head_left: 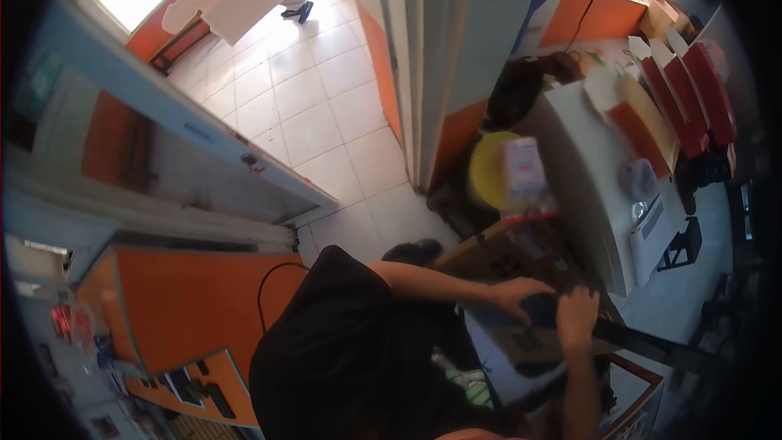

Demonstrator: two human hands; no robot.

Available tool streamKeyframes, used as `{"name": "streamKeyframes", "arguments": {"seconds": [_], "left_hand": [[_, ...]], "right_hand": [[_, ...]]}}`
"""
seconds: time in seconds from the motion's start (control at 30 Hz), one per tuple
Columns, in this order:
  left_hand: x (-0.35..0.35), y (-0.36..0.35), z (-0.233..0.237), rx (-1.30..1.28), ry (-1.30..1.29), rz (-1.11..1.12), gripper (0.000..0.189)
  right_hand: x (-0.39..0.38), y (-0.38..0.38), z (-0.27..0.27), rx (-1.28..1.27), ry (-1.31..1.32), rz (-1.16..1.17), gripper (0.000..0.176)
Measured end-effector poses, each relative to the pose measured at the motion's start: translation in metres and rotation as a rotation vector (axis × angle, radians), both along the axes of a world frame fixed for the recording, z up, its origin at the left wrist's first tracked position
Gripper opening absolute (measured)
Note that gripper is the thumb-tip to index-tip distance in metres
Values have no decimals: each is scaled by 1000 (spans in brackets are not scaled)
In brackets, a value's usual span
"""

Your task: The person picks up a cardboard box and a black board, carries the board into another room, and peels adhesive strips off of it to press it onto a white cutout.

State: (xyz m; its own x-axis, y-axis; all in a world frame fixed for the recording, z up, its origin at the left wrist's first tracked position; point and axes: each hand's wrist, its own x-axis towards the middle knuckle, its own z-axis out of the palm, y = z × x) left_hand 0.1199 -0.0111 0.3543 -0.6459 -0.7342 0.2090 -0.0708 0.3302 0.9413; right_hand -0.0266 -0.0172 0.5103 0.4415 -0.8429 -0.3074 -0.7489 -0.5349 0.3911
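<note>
My left hand (520,297) reaches in from the upper side, its thumb and fingers curved around a dark blue object (538,308) whose kind I cannot make out. Close beside it, my right hand (577,319) comes up from below with its fingers curled over. What those fingers grip is hidden. Under both hands lies a brown cardboard piece (529,344) with dark printing. A white sheet-like surface (498,367) shows below the left forearm. From near the right hand, a long dark bar (656,344) runs off to the right.
A cardboard box (498,254) stands beyond my left arm, near a yellow round item (491,171) and a pink-white packet (523,167). A white table (578,147) has red folders (692,98) at its far end. An orange cabinet (204,301) and a door (187,122) are to the left.
</note>
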Motion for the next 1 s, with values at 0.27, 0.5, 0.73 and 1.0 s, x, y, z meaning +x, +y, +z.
{"name": "streamKeyframes", "arguments": {"seconds": [0.27, 0.5, 0.73, 1.0], "left_hand": [[29, 37, -49, -163, 67, 650, 10], [174, 90, -76, 41, 254, 1098, 15], [277, 115, -28, 221, 305, 1042, 20], [336, 127, 41, -50, 479, 747, 44]], "right_hand": [[109, 25, 43, -2, -549, 671, 10], [75, 93, 52, -871, -1430, 387, 30], [63, 50, -183, -435, -2002, -603, 52], [89, 48, -130, 58, -2567, -175, 46]]}}
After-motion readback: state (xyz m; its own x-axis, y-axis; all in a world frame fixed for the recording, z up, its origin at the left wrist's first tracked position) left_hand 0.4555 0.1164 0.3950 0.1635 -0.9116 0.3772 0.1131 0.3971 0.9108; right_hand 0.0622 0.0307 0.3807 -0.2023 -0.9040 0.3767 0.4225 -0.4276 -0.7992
